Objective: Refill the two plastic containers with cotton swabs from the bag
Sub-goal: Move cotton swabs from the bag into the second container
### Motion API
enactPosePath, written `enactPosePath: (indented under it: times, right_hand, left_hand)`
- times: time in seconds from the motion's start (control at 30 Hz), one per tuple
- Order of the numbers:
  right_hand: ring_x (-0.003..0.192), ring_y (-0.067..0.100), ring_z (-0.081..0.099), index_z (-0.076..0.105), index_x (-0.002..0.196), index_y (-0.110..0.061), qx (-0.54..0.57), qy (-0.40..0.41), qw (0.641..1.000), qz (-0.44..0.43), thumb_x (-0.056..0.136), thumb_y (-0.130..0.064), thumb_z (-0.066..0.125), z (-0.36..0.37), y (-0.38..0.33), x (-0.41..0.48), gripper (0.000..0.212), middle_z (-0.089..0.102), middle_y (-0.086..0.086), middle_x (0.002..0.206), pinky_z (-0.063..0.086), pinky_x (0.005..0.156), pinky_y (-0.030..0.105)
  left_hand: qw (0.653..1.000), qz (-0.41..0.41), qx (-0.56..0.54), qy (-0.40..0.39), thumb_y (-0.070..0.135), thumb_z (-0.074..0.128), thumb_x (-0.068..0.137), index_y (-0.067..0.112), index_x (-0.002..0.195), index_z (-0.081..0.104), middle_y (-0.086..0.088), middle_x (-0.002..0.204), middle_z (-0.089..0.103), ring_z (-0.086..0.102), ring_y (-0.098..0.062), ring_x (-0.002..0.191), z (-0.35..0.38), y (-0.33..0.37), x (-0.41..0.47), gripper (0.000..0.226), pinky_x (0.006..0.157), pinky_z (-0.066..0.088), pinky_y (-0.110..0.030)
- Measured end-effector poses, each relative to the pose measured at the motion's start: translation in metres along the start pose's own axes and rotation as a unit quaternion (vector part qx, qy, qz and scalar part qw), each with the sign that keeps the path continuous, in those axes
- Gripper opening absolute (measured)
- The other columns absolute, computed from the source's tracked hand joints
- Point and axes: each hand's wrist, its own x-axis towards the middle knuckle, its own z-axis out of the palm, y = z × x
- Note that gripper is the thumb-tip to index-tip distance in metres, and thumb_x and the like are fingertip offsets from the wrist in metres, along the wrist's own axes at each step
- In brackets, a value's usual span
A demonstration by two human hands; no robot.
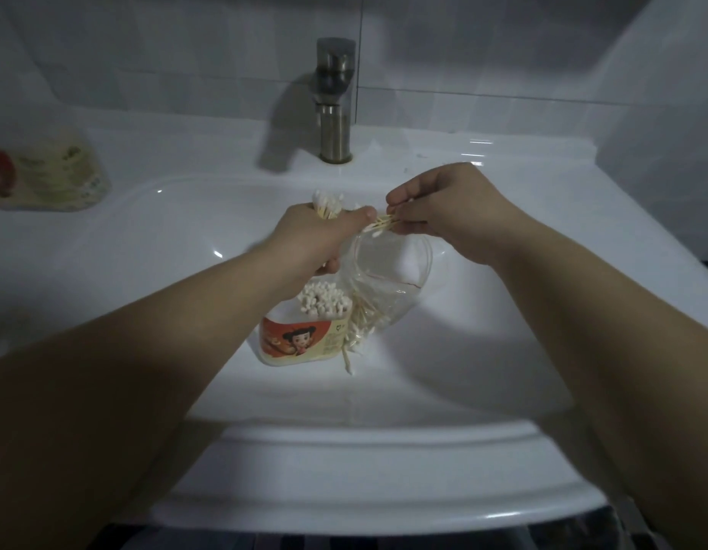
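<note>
Progress looks past the halfway mark, as far as you can judge: the near container (305, 339) stands in the sink (146, 240) packed with swabs, white tips crowding its open top. The second container (47, 172) sits well apart on the left ledge, too blurred to tell how full it is or whether it is open. Your left hand (316, 240) has its fingers closed round a bundle of swabs (324, 206) and seems also to hold the clear bag (388, 279). The bag hangs just beside the near container, with a small clutch of swabs at its bottom. Your right hand (451, 208) pinches a few loose swabs (380, 226) right by your left thumb. Probably left to do: empty the bag and fill the far one. Exactly how the left hand holds the bag is hidden.
</note>
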Motion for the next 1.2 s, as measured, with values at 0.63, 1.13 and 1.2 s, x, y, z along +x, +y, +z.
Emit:
enactPosePath:
  times: [0.63,1.13,1.2]
  right_hand:
    - [0.071,0.024,0.074,0.073,0.093,0.007,-0.065,-0.010,0.998,0.008,0.083,0.013,0.072,-0.002,0.000,0.001,0.011,0.070,0.018,0.086,0.062,0.071,0.026]
    - [0.071,0.017,0.075,0.079,0.094,-0.004,-0.194,-0.059,0.970,-0.137,0.087,0.006,0.071,0.002,-0.009,-0.009,0.015,0.077,0.010,0.083,0.062,0.076,0.024]
    - [0.071,0.017,0.074,0.079,0.094,-0.005,-0.194,-0.060,0.970,-0.136,0.086,0.005,0.072,0.002,-0.008,-0.008,0.015,0.077,0.010,0.083,0.062,0.076,0.025]
  left_hand:
    - [0.991,0.038,-0.081,0.103,0.028,0.056,0.103,0.017,0.090,0.058,0.005,0.071,0.058,0.052,-0.011,0.061,0.001,0.015,-0.001,0.017,0.064,0.051,-0.030]
    - [0.966,0.178,0.182,-0.045,0.022,0.059,0.100,0.023,0.072,0.048,0.012,0.062,0.048,0.043,0.001,0.053,-0.002,0.013,-0.014,0.030,0.053,0.035,-0.018]
    - [0.965,0.181,0.184,-0.048,0.022,0.062,0.098,0.023,0.074,0.051,0.010,0.066,0.052,0.049,-0.003,0.059,-0.002,0.012,-0.013,0.026,0.060,0.040,-0.022]
